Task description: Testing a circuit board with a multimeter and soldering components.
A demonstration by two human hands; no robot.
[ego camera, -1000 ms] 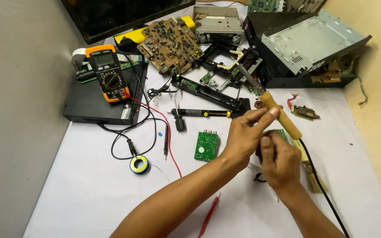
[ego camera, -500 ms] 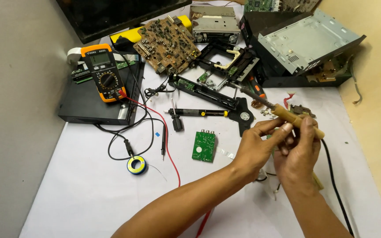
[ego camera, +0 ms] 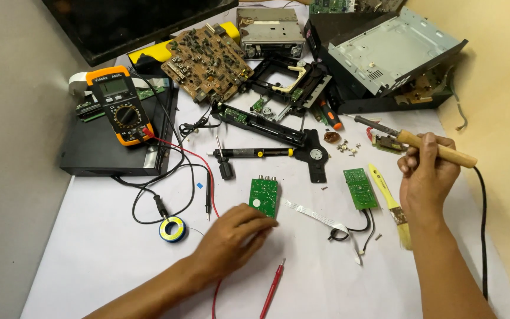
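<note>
Head view: soldering iron (ego camera: 438,149) held in right hand (ego camera: 426,180), small green board (ego camera: 264,197) touched by left hand (ego camera: 231,242) on white worktop (ego camera: 90,260)

Right fingers are closed round the wooden handle, metal tip raised and pointed up-left, clear of the surface. Left fingers are spread and nearly flat, tips resting on the near edge of the small green board; nothing is gripped. That board lies mid-worktop, between the solder coil (ego camera: 173,228) and a second green board (ego camera: 360,188) with a yellow brush (ego camera: 392,204) beside it. A red probe (ego camera: 271,289) lies near the left wrist. As a judgement: the board should be pinned flat by its edge, fingertips kept off the joints, hot tip kept away from the ribbon cable (ego camera: 317,215) and multimeter (ego camera: 119,106) leads, black cord left slack
</note>
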